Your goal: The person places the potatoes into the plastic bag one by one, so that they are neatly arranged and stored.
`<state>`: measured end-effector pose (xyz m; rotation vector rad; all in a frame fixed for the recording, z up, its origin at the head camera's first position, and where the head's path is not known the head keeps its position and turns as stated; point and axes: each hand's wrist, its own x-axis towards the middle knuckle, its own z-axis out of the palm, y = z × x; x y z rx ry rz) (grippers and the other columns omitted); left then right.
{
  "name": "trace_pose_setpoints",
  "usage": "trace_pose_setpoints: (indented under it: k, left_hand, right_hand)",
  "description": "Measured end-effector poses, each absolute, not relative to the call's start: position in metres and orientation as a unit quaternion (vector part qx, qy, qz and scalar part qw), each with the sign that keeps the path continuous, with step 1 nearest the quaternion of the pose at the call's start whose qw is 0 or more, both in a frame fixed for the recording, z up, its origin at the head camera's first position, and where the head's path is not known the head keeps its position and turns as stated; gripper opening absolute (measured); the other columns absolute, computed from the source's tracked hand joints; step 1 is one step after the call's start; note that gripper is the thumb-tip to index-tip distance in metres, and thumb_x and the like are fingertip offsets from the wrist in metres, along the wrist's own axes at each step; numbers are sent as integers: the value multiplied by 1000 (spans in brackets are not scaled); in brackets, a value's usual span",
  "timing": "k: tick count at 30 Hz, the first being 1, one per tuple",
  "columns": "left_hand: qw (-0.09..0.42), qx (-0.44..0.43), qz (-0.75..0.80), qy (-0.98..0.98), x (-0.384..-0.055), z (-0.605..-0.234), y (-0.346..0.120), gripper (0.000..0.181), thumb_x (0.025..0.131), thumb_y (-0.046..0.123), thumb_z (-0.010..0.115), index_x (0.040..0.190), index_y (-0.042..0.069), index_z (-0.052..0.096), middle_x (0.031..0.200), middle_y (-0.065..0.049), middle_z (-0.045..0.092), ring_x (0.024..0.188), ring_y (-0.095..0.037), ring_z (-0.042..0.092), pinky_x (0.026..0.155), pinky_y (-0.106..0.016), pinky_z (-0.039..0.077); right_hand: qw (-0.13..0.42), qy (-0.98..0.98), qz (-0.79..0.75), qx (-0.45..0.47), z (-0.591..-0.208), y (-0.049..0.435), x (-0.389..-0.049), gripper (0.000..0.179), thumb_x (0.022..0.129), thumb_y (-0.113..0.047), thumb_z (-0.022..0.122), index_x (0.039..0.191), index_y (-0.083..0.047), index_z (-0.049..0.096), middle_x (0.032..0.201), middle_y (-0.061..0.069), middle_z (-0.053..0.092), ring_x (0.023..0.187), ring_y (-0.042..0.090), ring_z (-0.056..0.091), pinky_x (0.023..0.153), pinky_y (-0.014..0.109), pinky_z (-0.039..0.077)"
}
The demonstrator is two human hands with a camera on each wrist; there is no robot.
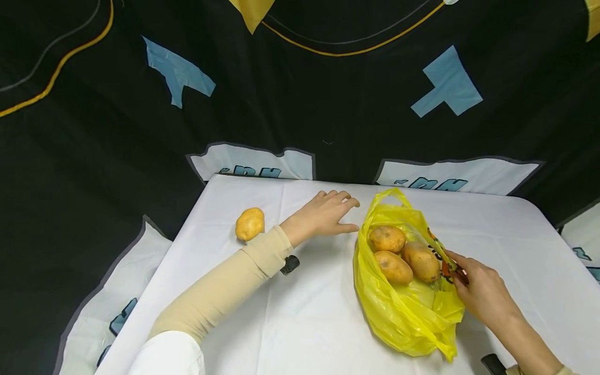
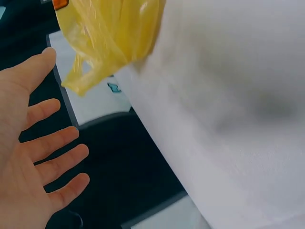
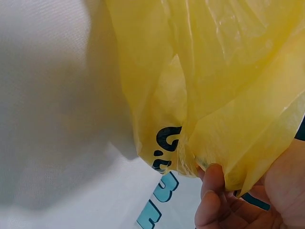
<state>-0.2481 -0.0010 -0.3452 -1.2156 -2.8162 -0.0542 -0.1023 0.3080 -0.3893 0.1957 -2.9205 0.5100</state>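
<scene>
A yellow plastic bag (image 1: 389, 317) lies with its mouth spread on the right half of the table, several dark printed marks along its side. Inside it, three potatoes (image 1: 392, 267) sit close together. My right hand (image 1: 485, 286) pinches the bag's right edge; in the right wrist view, thumb and fingers (image 3: 214, 177) grip the thin film. Just left of the bag my left hand (image 1: 323, 212) hovers with fingers spread and nothing in it. The left wrist view shows its palm and separated fingers (image 2: 57, 143) near a bag handle (image 2: 81, 78). Another potato (image 1: 250, 224) rests on the table, beyond the left forearm.
A white cloth covers the table (image 1: 295, 323). Behind it hangs a black curtain (image 1: 300, 114) with blue tape pieces (image 1: 450, 83) and yellow cords. The left sleeve (image 1: 225, 286) crosses the table's left half, a small dark device (image 1: 290, 264) at its wrist.
</scene>
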Motion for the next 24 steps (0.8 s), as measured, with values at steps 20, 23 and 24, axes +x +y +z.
trace_pose_setpoints:
  k: [20, 23, 24]
  left_hand:
    - [5, -302, -18, -953, -263, -354, -59, 61, 84, 58, 53, 133, 22, 47, 134, 0, 43, 116, -21, 42, 95, -44, 32]
    - [6, -294, -19, -956, -263, -353, -64, 61, 84, 58, 53, 132, 23, 47, 133, 1, 43, 116, -21, 42, 97, -45, 31]
    - [5, -292, -20, -956, -263, -353, -66, 61, 84, 58, 53, 132, 22, 47, 133, 1, 44, 115, -20, 42, 96, -45, 31]
  right_hand:
    - [83, -981, 164, 64, -389, 306, -103, 50, 80, 4, 63, 128, 4, 49, 88, 16, 61, 64, 20, 51, 54, 35, 44]
    - [81, -981, 164, 61, -389, 306, -103, 50, 80, 3, 63, 128, 4, 49, 88, 16, 61, 66, 21, 52, 55, 37, 46]
    - [81, -981, 163, 61, -389, 306, -104, 50, 80, 3, 63, 128, 3, 49, 88, 17, 61, 66, 21, 53, 55, 37, 46]
